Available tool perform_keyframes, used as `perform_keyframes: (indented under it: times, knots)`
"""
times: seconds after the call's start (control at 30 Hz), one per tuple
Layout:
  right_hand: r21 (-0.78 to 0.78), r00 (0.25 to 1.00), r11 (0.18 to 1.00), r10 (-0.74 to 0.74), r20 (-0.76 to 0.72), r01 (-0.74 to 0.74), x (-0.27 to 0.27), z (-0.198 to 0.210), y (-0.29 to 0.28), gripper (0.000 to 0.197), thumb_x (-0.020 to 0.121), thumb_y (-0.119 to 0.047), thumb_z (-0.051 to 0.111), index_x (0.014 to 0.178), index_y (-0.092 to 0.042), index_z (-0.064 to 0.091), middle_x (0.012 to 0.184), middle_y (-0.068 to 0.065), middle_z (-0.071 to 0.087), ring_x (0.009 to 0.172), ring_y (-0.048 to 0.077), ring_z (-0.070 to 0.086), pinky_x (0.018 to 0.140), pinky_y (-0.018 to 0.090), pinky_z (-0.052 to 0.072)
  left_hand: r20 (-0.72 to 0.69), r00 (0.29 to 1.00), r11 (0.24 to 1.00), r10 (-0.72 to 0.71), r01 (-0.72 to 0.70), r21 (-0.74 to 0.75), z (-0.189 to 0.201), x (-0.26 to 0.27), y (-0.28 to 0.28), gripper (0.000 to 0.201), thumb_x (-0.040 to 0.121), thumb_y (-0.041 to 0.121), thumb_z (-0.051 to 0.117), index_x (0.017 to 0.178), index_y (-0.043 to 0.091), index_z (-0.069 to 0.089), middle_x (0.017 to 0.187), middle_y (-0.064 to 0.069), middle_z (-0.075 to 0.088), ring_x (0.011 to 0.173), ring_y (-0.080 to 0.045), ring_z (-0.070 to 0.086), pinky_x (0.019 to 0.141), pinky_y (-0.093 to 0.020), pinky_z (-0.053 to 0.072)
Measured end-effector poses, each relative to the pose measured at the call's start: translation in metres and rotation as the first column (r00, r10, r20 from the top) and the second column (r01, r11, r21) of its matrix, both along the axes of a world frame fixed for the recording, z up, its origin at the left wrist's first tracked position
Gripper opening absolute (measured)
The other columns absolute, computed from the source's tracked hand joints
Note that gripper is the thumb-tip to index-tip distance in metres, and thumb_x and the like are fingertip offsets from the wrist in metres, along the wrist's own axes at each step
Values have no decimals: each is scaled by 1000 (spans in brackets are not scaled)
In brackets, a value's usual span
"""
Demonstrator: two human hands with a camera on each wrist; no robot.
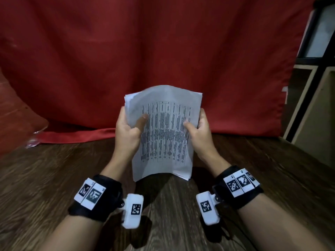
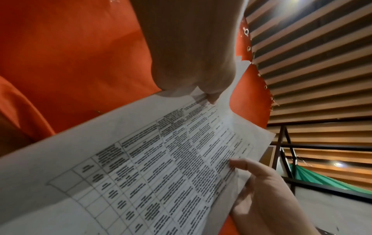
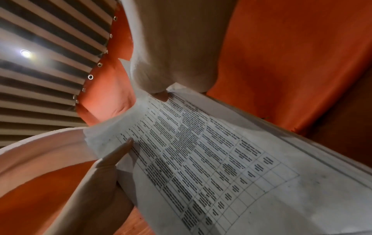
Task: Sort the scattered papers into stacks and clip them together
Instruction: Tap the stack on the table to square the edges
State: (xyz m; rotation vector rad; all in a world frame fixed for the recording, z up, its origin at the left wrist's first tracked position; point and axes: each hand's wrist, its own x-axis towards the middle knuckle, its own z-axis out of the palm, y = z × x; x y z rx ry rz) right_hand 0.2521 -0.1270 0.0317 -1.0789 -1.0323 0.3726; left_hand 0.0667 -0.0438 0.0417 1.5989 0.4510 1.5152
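Note:
A stack of white printed papers (image 1: pixel 163 138) with a table of text on the top sheet stands upright above the wooden table (image 1: pixel 54 178). My left hand (image 1: pixel 131 124) grips its left edge, thumb on the front sheet and fingers behind. My right hand (image 1: pixel 195 124) grips the right edge the same way. The top sheets bow and fan a little at the upper edge. The left wrist view shows the papers (image 2: pixel 151 167) under my left hand (image 2: pixel 191 63), with the right hand (image 2: pixel 267 190) on the far edge. In the right wrist view the papers (image 3: pixel 221 159) run from my right hand (image 3: pixel 177 55) to the left hand (image 3: pixel 108 167). No clip is in view.
A red cloth (image 1: pixel 163 51) hangs behind the table, its hem lying along the back edge. Crinkled clear plastic (image 1: pixel 34 138) lies at the back left. A wooden shelf unit with a black frame (image 1: pixel 311 87) stands at the right.

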Motion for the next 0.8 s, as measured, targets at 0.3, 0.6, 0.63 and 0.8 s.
perform_keyframes:
  times: [0.3,0.6,0.63,0.8]
  knots:
    - [-91,978,979,173,-115,-183,15,-2,8,37,95,-5,64,128,-12,48,118,11,70,107,24,70,99,46,55,-76,977,950,-198,172,-259,9,-26,30,57,84,25,85,131,0,65,119,-12,79,104,-28,78,101,-53,61]
    - [-205,964,943,248,-99,-263,21,-30,7,50,75,-31,83,117,-6,71,117,10,74,113,25,70,107,50,49,-237,932,935,-272,198,-295,-6,-28,40,94,51,64,98,126,12,74,124,-9,79,116,-33,75,108,-61,54]
    - [-213,970,947,238,-46,-242,22,-25,6,39,81,-24,78,115,-7,71,115,10,75,110,25,71,105,49,51,-236,943,947,-235,167,-274,-3,-30,41,96,51,63,99,127,11,74,124,-9,79,116,-33,76,107,-59,55]
    - [-258,924,966,112,367,-15,36,19,11,22,85,-36,79,90,-15,75,87,-4,75,78,10,66,72,36,53,-286,862,908,418,-382,174,45,-41,47,112,76,34,95,165,14,28,161,-13,47,149,-21,46,117,-26,37]
